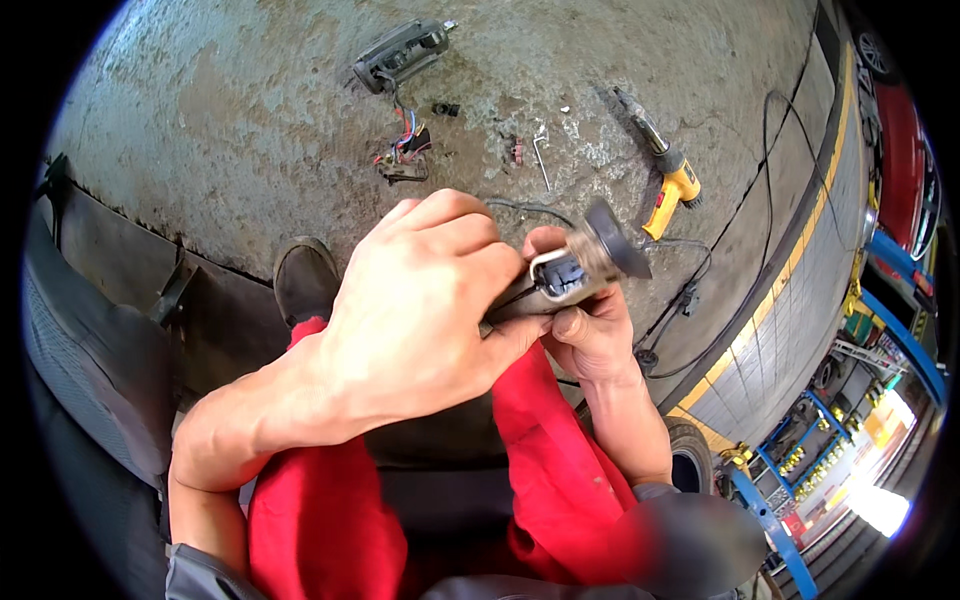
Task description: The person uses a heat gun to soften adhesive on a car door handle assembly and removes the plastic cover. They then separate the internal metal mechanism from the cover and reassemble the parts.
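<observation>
In front of my knees both hands hold a grey plug-like housing (575,290) with a wide black rubber collar at its upper right end. A pale metal clip bends round an opening in its side, and bluish-grey parts show within. My left hand (425,305) is closed over the housing's left end, its fingers bent and hiding that end. From behind and below, my right hand (600,335) grips the housing, thumb on the near side. A thin dark line runs from the opening toward my left fingers; what it is I cannot tell.
On the worn concrete lie a dark motor-like unit (405,55) with coloured wires (408,135), an L-shaped hex key (541,160), a small reddish piece (517,150) and a yellow heat gun (675,185) with its cord. A grey seat (90,350) stands left; blue racks (800,440) stand right.
</observation>
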Available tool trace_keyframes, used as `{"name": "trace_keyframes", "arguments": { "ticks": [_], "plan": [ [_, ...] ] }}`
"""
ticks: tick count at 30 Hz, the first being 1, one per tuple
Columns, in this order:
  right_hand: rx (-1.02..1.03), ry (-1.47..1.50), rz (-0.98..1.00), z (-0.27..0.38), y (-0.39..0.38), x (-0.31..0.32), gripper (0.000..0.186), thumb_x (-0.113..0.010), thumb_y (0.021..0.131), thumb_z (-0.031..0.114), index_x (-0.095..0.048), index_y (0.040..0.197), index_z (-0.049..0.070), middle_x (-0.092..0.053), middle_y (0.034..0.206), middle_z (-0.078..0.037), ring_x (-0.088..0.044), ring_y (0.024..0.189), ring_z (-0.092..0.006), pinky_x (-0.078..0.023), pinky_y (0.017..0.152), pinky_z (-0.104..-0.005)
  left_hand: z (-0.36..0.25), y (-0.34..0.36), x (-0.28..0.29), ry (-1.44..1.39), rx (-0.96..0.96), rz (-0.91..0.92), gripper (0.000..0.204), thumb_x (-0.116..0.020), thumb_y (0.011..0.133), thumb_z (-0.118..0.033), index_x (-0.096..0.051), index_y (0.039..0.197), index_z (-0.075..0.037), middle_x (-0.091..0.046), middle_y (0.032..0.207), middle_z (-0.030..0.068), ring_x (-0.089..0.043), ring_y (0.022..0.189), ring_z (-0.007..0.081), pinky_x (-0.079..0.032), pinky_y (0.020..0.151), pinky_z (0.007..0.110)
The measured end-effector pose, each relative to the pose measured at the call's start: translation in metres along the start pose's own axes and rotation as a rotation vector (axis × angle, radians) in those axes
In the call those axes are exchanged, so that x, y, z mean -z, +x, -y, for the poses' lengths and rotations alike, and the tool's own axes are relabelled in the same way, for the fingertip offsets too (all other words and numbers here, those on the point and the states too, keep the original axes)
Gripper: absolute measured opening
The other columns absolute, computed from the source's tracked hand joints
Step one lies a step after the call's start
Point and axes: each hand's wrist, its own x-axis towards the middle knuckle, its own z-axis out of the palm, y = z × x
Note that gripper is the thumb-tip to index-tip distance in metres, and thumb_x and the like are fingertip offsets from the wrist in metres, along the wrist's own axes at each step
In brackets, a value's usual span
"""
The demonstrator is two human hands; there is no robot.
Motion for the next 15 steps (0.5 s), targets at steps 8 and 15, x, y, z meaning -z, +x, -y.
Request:
{"name": "trace_keyframes", "arguments": {
  "ticks": [8, 15],
  "plan": [
    [0.299, -0.189, 0.052, -0.004, 0.003, 0.001, 0.063, -0.097, 0.082, 0.031, -0.068, 0.132, 0.005, -0.057, 0.135, -0.011, -0.058, 0.125, -0.021, -0.052, 0.105, -0.0382, -0.008, -0.005, -0.004, 0.001, -0.116, -0.171, 0.037, -0.087, 0.058, -0.01, -0.074, 0.092, -0.003, -0.069, 0.093, 0.0068, -0.071, 0.102, 0.0289, -0.054, 0.087, 0.043],
    [0.384, -0.177, 0.136, -0.006, 0.009, 0.002, 0.061, -0.096, 0.083, 0.033, -0.069, 0.13, 0.005, -0.057, 0.131, -0.012, -0.057, 0.129, -0.0263, -0.05, 0.111, -0.0444, -0.012, -0.003, -0.003, 0.0, -0.127, -0.183, 0.037, -0.086, 0.057, -0.009, -0.075, 0.092, -0.003, -0.069, 0.092, 0.0064, -0.072, 0.102, 0.029, -0.055, 0.087, 0.043]
  ]
}}
